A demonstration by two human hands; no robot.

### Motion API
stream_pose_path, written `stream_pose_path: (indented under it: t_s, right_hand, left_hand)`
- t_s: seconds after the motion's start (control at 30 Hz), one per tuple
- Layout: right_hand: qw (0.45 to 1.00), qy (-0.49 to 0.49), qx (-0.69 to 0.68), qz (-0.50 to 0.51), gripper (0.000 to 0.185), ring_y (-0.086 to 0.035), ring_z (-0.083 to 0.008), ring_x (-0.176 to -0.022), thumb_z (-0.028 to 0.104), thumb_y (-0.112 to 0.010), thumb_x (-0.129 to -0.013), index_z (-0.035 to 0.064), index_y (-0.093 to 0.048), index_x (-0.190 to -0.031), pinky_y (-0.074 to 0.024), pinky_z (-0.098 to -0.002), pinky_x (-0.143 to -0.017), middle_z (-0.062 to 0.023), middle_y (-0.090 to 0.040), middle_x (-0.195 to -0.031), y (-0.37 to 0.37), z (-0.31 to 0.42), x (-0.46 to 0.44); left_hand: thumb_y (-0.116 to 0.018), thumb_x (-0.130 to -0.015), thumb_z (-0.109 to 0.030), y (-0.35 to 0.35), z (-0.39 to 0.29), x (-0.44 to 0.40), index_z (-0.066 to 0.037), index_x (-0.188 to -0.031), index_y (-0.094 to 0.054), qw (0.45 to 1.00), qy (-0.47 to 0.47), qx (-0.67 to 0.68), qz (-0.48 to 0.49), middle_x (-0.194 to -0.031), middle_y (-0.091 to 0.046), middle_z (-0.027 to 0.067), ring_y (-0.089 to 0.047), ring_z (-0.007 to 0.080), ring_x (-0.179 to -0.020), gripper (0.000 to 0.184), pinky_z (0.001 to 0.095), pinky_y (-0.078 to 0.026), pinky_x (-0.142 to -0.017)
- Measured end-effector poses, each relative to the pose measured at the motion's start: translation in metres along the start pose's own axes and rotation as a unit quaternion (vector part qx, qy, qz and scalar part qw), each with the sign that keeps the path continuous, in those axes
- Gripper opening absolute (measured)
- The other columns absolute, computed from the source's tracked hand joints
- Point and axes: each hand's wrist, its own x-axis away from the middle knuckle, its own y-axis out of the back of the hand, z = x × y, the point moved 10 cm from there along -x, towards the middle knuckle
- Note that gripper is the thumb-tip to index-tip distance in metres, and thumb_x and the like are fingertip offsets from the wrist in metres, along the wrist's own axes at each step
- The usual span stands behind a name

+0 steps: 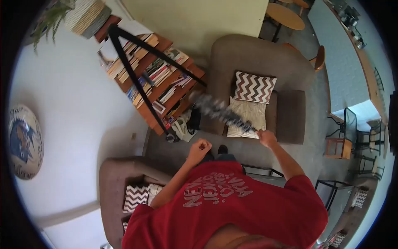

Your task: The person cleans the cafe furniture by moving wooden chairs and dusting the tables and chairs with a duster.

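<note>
My right hand [268, 138] grips the handle end of a fluffy grey duster [224, 113]. The duster points up and to the left, in front of the brown sofa [236, 52], and its far end is blurred. Behind it on the seat lie a cream patterned cushion [251, 113] and a brown-and-white zigzag cushion [255, 87]. Curled into a loose fist, my left hand [198, 152] is held before my body, with nothing visible in it. Whether the duster touches the sofa or the bookshelf I cannot tell.
A wooden bookshelf [149, 112] full of books stands left, with a black angled frame [134, 79] before it. White bags [182, 128] sit at its foot. Another sofa [111, 195] is lower left, a low table [269, 176] near my legs, and chairs [340, 147] at right.
</note>
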Motion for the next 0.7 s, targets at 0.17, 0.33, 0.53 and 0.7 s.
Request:
stream_pose_path:
  t_s: [0.17, 0.33, 0.53, 0.7]
  right_hand:
    - [0.995, -0.047, 0.031, -0.085, 0.048, -0.065, -0.0401, -0.079, 0.046, -0.037, -0.099, 0.0039, -0.060, -0.097, -0.0506, -0.0526, -0.069, -0.0214, -0.065, -0.076, -0.020, -0.011, -0.007]
    - [0.866, -0.208, -0.325, -0.319, 0.053, -0.056, -0.0223, -0.055, 0.046, -0.045, -0.098, 0.0021, -0.053, -0.071, -0.0428, -0.0388, -0.052, -0.0106, -0.054, -0.059, -0.018, -0.055, 0.072]
    - [0.574, -0.191, -0.591, -0.533, 0.053, -0.036, -0.0064, -0.044, 0.052, -0.037, -0.100, 0.0093, -0.048, -0.069, -0.0287, -0.0231, -0.042, 0.0035, -0.041, -0.054, 0.124, -0.129, 0.177]
    - [0.681, -0.352, -0.244, -0.594, 0.054, -0.050, -0.0159, -0.046, 0.047, -0.036, -0.101, 0.0042, -0.052, -0.073, -0.0403, -0.0319, -0.045, -0.0059, -0.050, -0.056, 0.059, -0.281, 0.209]
  left_hand:
    - [-0.067, -0.087, -0.014, 0.004, 0.053, -0.062, -0.002, -0.084, -0.052, 0.988, 0.103, -0.104, -0.048, -0.091, -0.063, 0.0126, -0.063, 0.0199, -0.079, 0.019, 0.0351, -0.050, -0.069]
    - [-0.066, -0.087, -0.016, -0.011, 0.044, -0.116, 0.000, -0.080, -0.055, 0.986, -0.001, -0.152, 0.066, -0.082, -0.064, 0.0137, -0.062, 0.0255, -0.070, 0.020, 0.0351, -0.049, -0.066]
    - [-0.060, -0.090, -0.022, -0.111, 0.014, -0.172, 0.002, -0.073, -0.065, 0.962, -0.065, -0.187, 0.190, -0.074, -0.063, 0.0145, -0.061, 0.0307, -0.064, 0.030, 0.0356, -0.048, -0.064]
    - [-0.057, -0.091, -0.023, -0.238, 0.004, -0.226, 0.002, -0.069, -0.065, 0.956, -0.033, -0.139, 0.256, -0.079, -0.066, 0.0139, -0.064, 0.0249, -0.072, 0.034, 0.0343, -0.048, -0.068]
